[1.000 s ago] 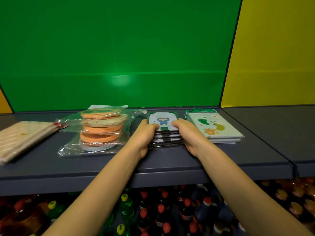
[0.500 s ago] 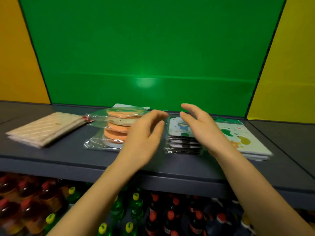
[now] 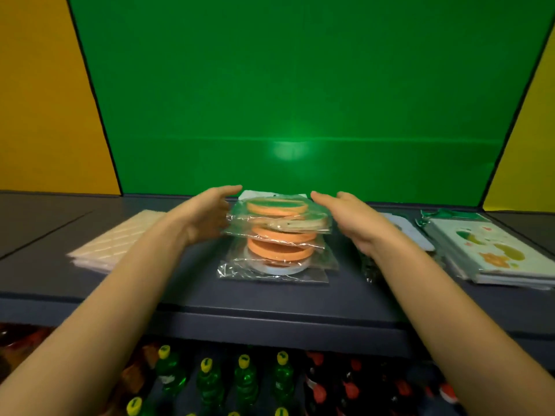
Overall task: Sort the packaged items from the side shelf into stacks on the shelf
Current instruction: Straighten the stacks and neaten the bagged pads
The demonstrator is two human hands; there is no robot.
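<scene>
A dark grey shelf (image 3: 270, 301) is backed by a bright green panel (image 3: 294, 94), with yellow panels (image 3: 45, 100) flanking it at both edges. At the far left of the shelf, a flat stack of cream-coloured quilted packages (image 3: 120, 238) is laid at an angle. Just right of it, the left hand (image 3: 204, 217) is held open, fingers extended and slightly spread, its palm turned toward the left side of the middle stack; whether the wrapping is touched cannot be told. In the middle of the shelf, a stack of orange round pads in clear plastic bags (image 3: 279, 238) is seen, the bags unevenly piled and the upper ones shifted toward the right. The right hand (image 3: 351, 217) is held open on the opposite side of this stack, fingers straight and loosely together, just beside the wrapping, with nothing gripped. Behind the right wrist, a stack of packaged items with a pale blue card top (image 3: 411, 232) is partly hidden. At the far right, a stack of flat white packages printed with green and orange shapes (image 3: 492, 253) is laid. Below the shelf edge, rows of bottles (image 3: 243, 382) with yellow and red caps are visible.
</scene>
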